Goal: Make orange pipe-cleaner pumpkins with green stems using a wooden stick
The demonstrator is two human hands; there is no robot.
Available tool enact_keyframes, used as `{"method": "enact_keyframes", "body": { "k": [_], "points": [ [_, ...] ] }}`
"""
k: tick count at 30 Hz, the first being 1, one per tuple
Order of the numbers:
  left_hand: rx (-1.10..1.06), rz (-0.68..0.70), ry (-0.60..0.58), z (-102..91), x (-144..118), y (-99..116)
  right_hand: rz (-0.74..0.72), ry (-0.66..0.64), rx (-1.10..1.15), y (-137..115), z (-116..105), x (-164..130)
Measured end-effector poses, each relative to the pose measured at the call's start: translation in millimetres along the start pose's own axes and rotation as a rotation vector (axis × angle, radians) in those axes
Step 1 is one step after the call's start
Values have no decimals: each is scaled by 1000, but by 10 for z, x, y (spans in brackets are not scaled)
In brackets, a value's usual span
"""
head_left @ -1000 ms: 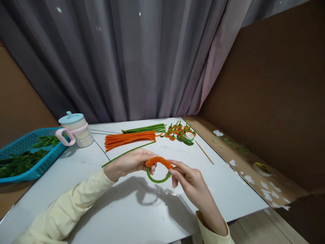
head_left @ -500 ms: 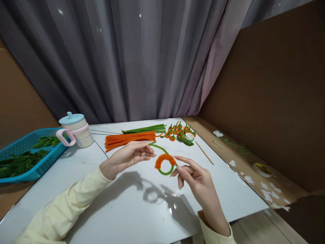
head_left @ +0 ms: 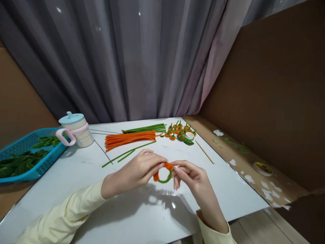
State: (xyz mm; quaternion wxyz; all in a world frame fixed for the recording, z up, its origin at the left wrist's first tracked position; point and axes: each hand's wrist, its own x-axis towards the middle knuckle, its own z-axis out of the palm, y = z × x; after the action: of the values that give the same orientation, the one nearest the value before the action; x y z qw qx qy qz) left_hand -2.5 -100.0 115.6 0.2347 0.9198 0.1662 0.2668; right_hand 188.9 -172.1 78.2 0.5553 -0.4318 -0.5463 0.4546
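Note:
My left hand (head_left: 138,172) and my right hand (head_left: 191,176) meet over the middle of the white table (head_left: 76,169). Between their fingertips they pinch a small ring (head_left: 162,174) of green pipe cleaner with orange pipe cleaner wound on its upper part. The ring hangs a little above the table. A long green tail (head_left: 127,154) of pipe cleaner lies on the table beyond my left hand, running towards the far left.
A bundle of orange pipe cleaners (head_left: 129,138) and green ones (head_left: 146,128) lies at the back. Several small finished orange pieces (head_left: 177,130) and a tape roll (head_left: 189,136) sit beside them. A lidded cup (head_left: 76,129), a blue basket (head_left: 22,156) and a wooden stick (head_left: 205,152) are nearby.
My left hand has come back down to the ring and pinches it again. The ring is now smaller and the green tail lies flat on the table.

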Motion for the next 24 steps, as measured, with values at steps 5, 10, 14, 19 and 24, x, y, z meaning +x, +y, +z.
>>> {"method": "enact_keyframes", "body": {
  "k": [5,10,14,19,24],
  "points": [
    [-510,-391,-89,-14,48,-9,3,1,55,27,35,-5],
    [-746,-547,-58,12,48,-23,-65,8,-122,12,30,5],
    [-657,-524,-64,27,39,-16,-218,-24,-496,-23,38,-10],
    [-640,-459,-122,62,11,-10,-447,-36,-761,7,120,-42],
    [-714,-454,-128,51,16,-16,-513,-33,-748,46,178,-41]
  ]
}}
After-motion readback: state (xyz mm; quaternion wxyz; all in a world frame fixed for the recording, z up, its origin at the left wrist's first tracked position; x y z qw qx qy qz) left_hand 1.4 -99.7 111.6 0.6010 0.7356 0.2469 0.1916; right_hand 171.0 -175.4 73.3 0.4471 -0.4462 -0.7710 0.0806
